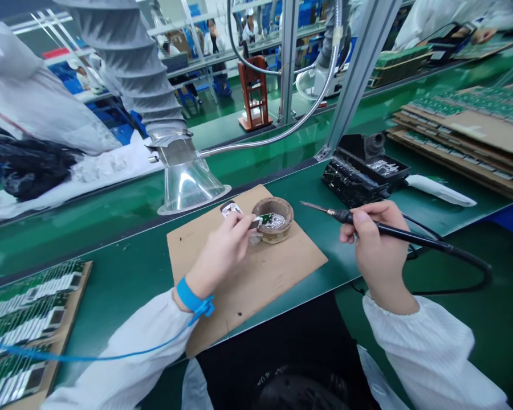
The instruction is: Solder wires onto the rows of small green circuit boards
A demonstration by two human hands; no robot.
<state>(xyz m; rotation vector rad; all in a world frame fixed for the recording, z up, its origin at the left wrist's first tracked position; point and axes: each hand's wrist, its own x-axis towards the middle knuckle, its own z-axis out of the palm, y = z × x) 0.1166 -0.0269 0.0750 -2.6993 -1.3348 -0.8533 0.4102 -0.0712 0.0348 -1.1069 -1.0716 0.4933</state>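
Observation:
Between the fingertips of my left hand (227, 245) is a small green circuit board (265, 219) with a pale end piece. The board's far end reaches over the rim of a round brown bowl (277, 233), which has silvery bits inside. A blue strap (190, 295) circles that wrist, its cord trailing left. My right hand (374, 239) grips a black-handled soldering iron (346, 217), whose metal tip points left, apart from the bowl and board. Under the bowl lies a brown cardboard sheet (256, 285). A small white-and-dark part (229, 208) is just behind my left fingers.
A clear fume hood (192, 185) on a grey duct hangs behind the cardboard. The black iron stand (357, 173) is at right, near a white strip (442, 191). Stacked cardboard trays of boards (465, 142) stand far right; another board tray (34, 330) lies left. Other people work beyond.

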